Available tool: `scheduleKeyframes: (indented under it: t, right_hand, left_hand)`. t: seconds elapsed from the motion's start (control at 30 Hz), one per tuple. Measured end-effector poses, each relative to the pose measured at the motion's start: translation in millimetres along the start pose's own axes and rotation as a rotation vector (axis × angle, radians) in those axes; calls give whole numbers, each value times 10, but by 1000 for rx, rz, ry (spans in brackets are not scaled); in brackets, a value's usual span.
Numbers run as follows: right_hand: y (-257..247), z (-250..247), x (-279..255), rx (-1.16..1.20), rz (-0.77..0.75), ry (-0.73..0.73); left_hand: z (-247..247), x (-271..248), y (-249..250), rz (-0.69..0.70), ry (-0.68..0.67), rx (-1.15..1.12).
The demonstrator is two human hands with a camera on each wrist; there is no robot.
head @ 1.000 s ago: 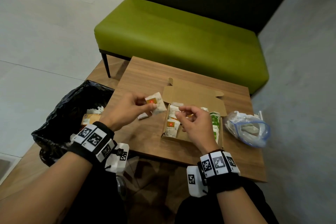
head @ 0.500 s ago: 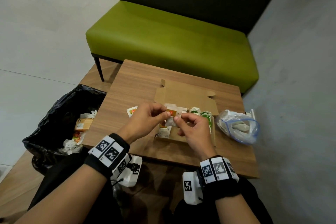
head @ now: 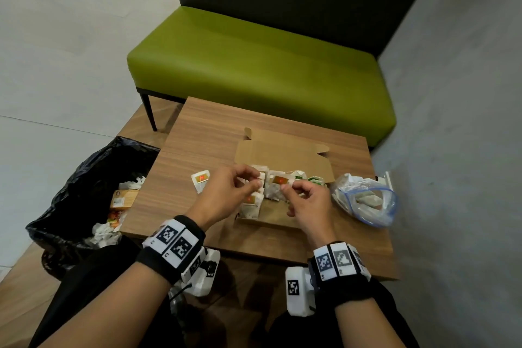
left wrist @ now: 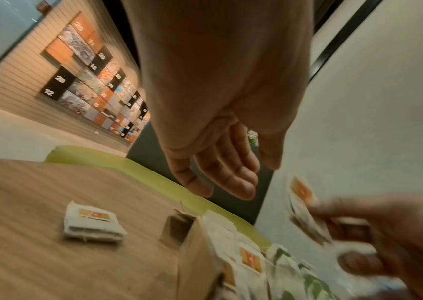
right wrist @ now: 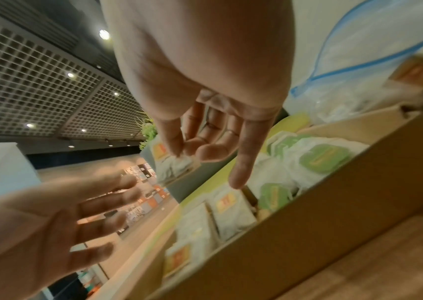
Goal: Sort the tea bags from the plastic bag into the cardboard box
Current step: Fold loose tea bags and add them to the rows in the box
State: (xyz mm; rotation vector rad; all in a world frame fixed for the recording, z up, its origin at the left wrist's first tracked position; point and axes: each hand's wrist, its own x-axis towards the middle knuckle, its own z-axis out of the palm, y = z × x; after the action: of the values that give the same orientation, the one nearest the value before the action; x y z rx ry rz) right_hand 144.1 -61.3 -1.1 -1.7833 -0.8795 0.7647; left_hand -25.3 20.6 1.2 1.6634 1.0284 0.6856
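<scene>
An open cardboard box (head: 268,224) lies on the wooden table (head: 197,133), its lid (head: 282,151) folded back. It holds white tea bags, orange-labelled at the left (head: 250,200) and green-labelled at the right (head: 314,180). My right hand (head: 288,192) pinches an orange-labelled tea bag (head: 275,185) above the box; in the right wrist view thumb and fingers (right wrist: 179,148) close on its edge. My left hand (head: 251,181) hovers just left of it, fingers (left wrist: 230,182) loosely curled and holding nothing. The clear plastic bag (head: 367,202) with more tea bags lies right of the box.
One loose orange-labelled tea bag (head: 201,179) lies on the table left of the box. A black-lined bin (head: 84,178) with rubbish stands at the table's left edge. A green bench (head: 254,65) sits behind the table, a grey wall to the right.
My left hand brought a tea bag from the left to over the box, the right hand took it, and the left let go. A second tea bag now lies on the table.
</scene>
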Motion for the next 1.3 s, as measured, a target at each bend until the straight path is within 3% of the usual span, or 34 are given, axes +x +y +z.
scheduleKeyframes:
  t: [0.07,0.23,0.5,0.77,0.97,1.13,1.2,1.3]
  right_hand:
    - [108,-50,121,-69,66,52]
    - [304,73,277,-261,186,-50]
    - [337,263,382,-387,258,7]
    - [326,318,371,-337,258,106]
    - [343,179,324,-259,219,122]
    - [202,20,166,-191,97,159]
    - [89,-4,88,-155,50,95]
    - [-63,30,-41,-81,11,-155]
  left_hand:
    - [-131,59,-97,-67,103,10]
    - [-408,207,-492,-242,333,172]
    - [-464,176,-812,-443,317,459]
    - [-438,234,-799,-437,317,471]
    - [-412,289,-806,-438,229,643]
    - [-474,220,-772,-449,224,404]
    - [-469,174,-661,-368,241,296]
    - [-376,89,-351,-202,162,168]
